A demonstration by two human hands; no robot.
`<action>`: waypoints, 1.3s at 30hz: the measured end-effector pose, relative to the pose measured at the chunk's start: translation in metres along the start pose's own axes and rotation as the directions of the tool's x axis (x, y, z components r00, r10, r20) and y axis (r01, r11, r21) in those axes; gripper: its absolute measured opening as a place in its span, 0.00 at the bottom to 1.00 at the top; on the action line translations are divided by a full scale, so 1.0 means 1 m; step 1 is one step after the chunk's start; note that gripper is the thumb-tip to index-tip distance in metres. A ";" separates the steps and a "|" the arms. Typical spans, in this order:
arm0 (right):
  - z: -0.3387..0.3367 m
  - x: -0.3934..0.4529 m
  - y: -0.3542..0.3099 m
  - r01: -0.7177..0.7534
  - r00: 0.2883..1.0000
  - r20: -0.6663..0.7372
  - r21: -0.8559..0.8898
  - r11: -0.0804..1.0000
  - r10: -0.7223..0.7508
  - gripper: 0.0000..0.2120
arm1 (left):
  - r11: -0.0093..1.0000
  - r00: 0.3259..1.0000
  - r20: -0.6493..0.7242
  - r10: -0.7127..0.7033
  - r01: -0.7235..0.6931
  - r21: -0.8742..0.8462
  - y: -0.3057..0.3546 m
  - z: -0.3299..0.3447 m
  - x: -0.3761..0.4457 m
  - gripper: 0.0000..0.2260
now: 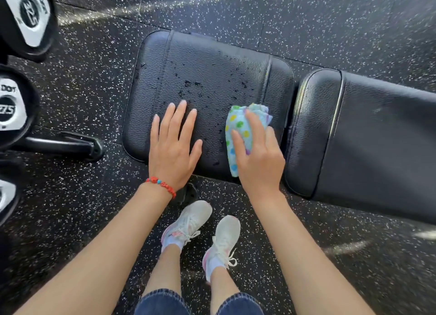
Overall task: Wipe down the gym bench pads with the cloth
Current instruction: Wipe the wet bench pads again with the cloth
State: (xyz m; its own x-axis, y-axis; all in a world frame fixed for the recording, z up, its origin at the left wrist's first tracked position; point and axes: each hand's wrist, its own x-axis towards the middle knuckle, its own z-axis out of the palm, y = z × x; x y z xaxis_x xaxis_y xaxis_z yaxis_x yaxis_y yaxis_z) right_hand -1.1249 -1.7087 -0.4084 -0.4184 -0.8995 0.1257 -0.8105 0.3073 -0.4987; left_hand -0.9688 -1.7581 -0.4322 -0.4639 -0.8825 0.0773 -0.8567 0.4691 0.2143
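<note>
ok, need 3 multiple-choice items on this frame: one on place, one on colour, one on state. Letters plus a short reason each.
1. Where does the cloth lie?
A. on the seat pad, near its right end
B. on the back pad
C. on the floor

2. What colour is the bracelet on the left wrist?
A. black
B. yellow
C. red with a blue bead

3. How is the left hand?
A. gripping the cloth
B. flat on the seat pad, fingers straight
C. lifted off the bench

Key:
1 A: the cloth sits under the right hand on the seat pad, short of the gap before the back pad.
2 C: red beads, with one blue bead, show at the wrist.
3 B: the palm lies down on the pad with fingers spread and holds nothing.
</note>
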 end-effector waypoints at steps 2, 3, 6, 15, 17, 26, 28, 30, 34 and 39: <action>0.008 0.004 -0.007 0.072 0.997 0.012 -0.044 0.996 -0.072 0.17 | 0.999 0.999 -0.009 -0.039 0.039 0.006 -0.004 -0.002 0.000 0.23; 0.011 0.008 -0.008 0.101 0.995 0.011 -0.065 0.993 -0.100 0.17 | 0.998 0.998 -0.011 -0.056 0.056 0.008 -0.008 -0.003 -0.001 0.23; 0.012 0.022 -0.006 0.161 0.987 0.029 -0.112 0.981 -0.159 0.18 | 0.997 0.997 0.000 -0.078 0.078 0.004 -0.017 -0.003 -0.001 0.24; 0.025 0.079 -0.019 -0.027 0.996 -0.085 -0.056 0.998 0.022 0.19 | 0.997 0.998 0.008 -0.064 0.064 -0.036 -0.021 -0.004 -0.002 0.24; 0.025 0.066 -0.019 -0.053 0.991 -0.127 -0.045 0.998 0.047 0.19 | 0.998 0.999 0.020 -0.045 0.046 -0.045 -0.024 -0.006 -0.001 0.24; 0.019 0.051 -0.030 -0.229 0.970 -0.107 -0.110 0.967 0.217 0.19 | 0.996 0.996 0.067 0.051 -0.046 -0.074 -0.067 -0.016 0.013 0.24; 0.026 0.077 -0.037 -0.445 0.891 -0.138 -0.075 0.892 0.433 0.20 | 0.993 0.994 0.068 0.086 -0.080 -0.089 -0.074 -0.015 0.013 0.24; 0.038 0.099 -0.055 -0.493 0.866 -0.131 -0.069 0.867 0.482 0.21 | 0.988 0.992 0.066 0.106 -0.098 -0.117 -0.077 -0.013 0.013 0.25; 0.068 0.110 -0.103 -0.264 0.964 0.015 -0.081 0.961 0.266 0.21 | 0.978 0.992 0.052 0.119 -0.108 -0.177 -0.081 -0.012 0.013 0.25; 0.049 0.100 -0.077 -0.207 0.978 -0.025 -0.149 0.967 0.206 0.21 | 0.970 0.985 0.069 0.161 -0.145 -0.195 -0.087 -0.016 0.012 0.25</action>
State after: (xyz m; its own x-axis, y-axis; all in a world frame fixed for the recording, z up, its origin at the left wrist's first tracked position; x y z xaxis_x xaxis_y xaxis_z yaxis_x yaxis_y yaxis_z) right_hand -1.0841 -1.8375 -0.3996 -0.5863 -0.8090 0.0415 -0.7580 0.5298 -0.3804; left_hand -0.8963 -1.8096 -0.4344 -0.6099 -0.7913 0.0439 -0.7199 0.5763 0.3868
